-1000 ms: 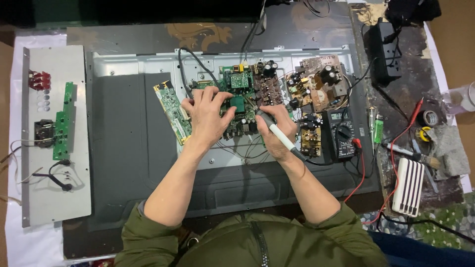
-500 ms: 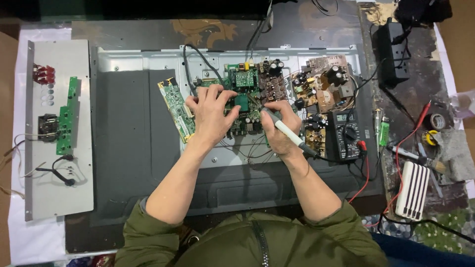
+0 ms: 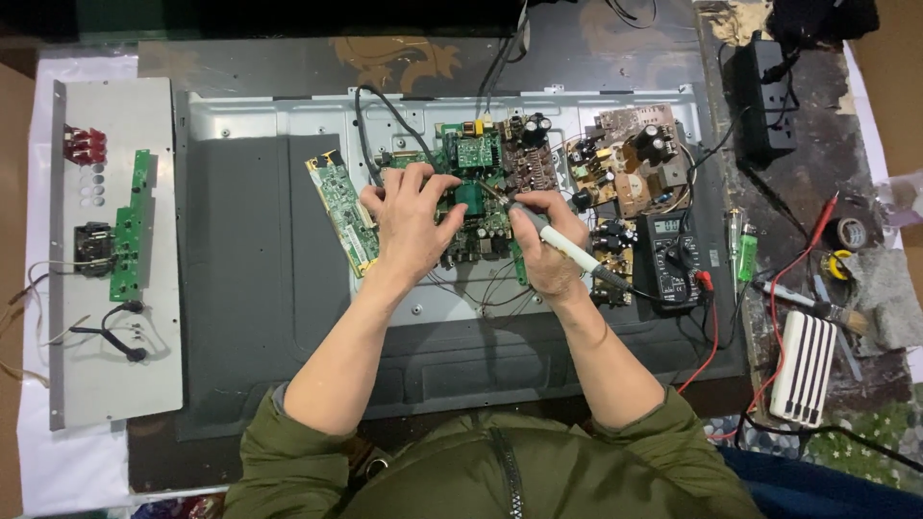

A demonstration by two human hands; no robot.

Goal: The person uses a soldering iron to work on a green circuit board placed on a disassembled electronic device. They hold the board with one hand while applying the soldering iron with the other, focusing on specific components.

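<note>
Two hands on green board [image 3: 471,207]: left hand [image 3: 409,216] pressing flat, open; right hand [image 3: 548,245] gripping white pen tool [image 3: 567,248].

Both arms come up from the bottom in olive-green sleeves pushed back off the forearms, angling in toward each other. Left hand [image 3: 411,223] lies palm down, fingers spread and curled a bit, fingertips pressing down. Right hand [image 3: 545,242] is closed in a pen-style grip, thumb and first fingers pinched together, wrist bent slightly inward. The two hands sit just beside each other.
</note>
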